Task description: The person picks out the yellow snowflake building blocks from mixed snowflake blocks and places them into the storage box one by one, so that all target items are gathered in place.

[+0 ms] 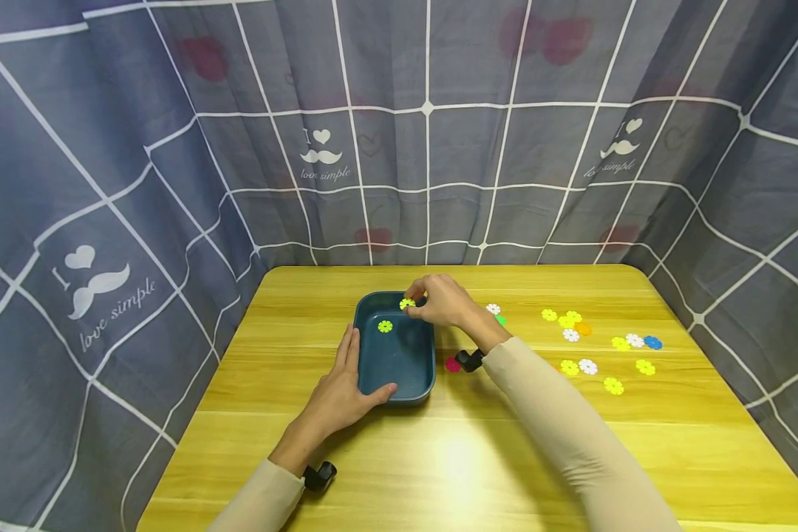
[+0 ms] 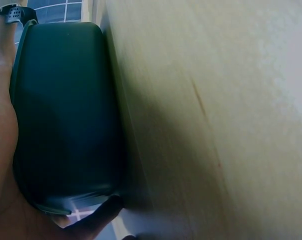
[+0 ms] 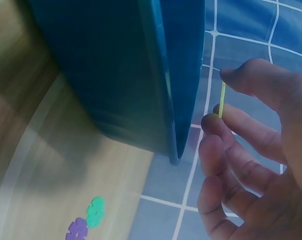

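Note:
My left hand (image 1: 341,394) holds the near left corner of a dark blue-green plastic tray (image 1: 407,362), its fingers along the left wall and its thumb at the near rim. The left wrist view shows the tray's outer wall (image 2: 66,110) close up. Over the far right part of the tray, my right hand (image 1: 441,299) pinches a yellow-green flower-shaped disc (image 1: 407,304) between thumb and fingers. From the right wrist, that disc (image 3: 222,100) appears edge-on, above the rim. Another yellow-green flower disc (image 1: 385,326) lies inside the tray.
Right of the tray, several flower discs are scattered on the wooden table (image 1: 292,310): yellow (image 1: 614,386), white (image 1: 588,366), orange (image 1: 583,329) and blue (image 1: 653,342). A magenta disc (image 1: 453,364) lies near the tray's right wall. A grey checked curtain (image 1: 399,148) surrounds the table.

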`<state>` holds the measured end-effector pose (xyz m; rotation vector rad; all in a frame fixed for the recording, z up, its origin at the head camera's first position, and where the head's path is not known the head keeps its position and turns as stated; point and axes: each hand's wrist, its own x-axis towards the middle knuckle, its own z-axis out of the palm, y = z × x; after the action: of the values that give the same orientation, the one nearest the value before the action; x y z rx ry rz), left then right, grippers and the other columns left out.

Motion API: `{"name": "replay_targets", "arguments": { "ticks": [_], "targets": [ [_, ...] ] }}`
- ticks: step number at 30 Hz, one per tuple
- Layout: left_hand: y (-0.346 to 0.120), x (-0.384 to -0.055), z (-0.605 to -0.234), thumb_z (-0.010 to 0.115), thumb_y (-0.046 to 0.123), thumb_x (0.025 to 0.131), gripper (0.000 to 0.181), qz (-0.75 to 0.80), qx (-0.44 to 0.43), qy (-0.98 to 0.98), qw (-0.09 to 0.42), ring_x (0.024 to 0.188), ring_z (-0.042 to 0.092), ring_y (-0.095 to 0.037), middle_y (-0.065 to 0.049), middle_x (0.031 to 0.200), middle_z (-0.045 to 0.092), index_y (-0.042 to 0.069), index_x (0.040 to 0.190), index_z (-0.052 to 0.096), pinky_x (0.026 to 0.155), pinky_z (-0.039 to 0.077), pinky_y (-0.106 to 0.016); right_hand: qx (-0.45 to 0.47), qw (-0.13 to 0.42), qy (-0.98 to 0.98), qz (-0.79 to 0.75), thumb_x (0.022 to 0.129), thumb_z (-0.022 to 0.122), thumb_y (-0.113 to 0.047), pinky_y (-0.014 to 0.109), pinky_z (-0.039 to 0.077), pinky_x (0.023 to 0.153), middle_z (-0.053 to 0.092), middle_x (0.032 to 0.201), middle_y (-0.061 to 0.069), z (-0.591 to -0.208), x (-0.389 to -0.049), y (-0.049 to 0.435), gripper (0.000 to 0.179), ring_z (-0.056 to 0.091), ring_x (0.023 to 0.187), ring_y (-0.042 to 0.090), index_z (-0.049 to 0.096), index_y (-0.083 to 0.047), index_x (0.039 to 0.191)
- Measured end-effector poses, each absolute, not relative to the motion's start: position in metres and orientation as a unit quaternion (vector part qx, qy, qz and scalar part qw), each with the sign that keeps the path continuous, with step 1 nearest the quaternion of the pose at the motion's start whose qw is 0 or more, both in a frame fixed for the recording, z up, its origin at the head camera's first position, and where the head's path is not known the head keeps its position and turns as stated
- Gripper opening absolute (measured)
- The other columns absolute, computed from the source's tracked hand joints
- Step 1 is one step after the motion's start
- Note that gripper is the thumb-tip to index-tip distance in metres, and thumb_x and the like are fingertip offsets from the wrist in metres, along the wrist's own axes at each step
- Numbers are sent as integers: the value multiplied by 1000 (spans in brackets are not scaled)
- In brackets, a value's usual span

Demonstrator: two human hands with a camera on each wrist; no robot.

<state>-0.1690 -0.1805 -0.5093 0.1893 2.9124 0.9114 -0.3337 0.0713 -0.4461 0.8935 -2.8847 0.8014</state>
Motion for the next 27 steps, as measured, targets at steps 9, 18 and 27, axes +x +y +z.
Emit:
{"name": "replay_targets", "arguments": {
  "ticks": [9, 18, 27],
  "targets": [
    [-180, -170, -509, 82, 75, 98, 138, 298, 59, 952, 43, 155, 62, -57, -7, 200, -7, 13, 189, -1, 118, 58, -76, 283, 5, -922, 263, 101, 92, -34, 50, 67, 105, 90, 121, 7, -449, -334, 72, 35, 82, 117, 28, 89, -14, 129],
    [-179, -169, -509, 83, 73, 99, 137, 298, 56, 952, 41, 152, 63, -57, -8, 200, -4, 12, 189, 1, 117, 58, -75, 278, 6, -923, 264, 101, 92, -31, 52, 67, 106, 89, 123, 8, -453, -333, 73, 35, 82, 119, 30, 89, -13, 131],
    [-179, -168, -508, 83, 74, 98, 137, 298, 56, 952, 40, 154, 62, -58, -8, 200, -4, 13, 189, 1, 118, 58, -75, 282, 9, -923, 263, 102, 91, -32, 50, 68, 104, 89, 120, 8, -453, -331, 75, 32, 83, 117, 29, 89, -14, 129]
  ]
}}
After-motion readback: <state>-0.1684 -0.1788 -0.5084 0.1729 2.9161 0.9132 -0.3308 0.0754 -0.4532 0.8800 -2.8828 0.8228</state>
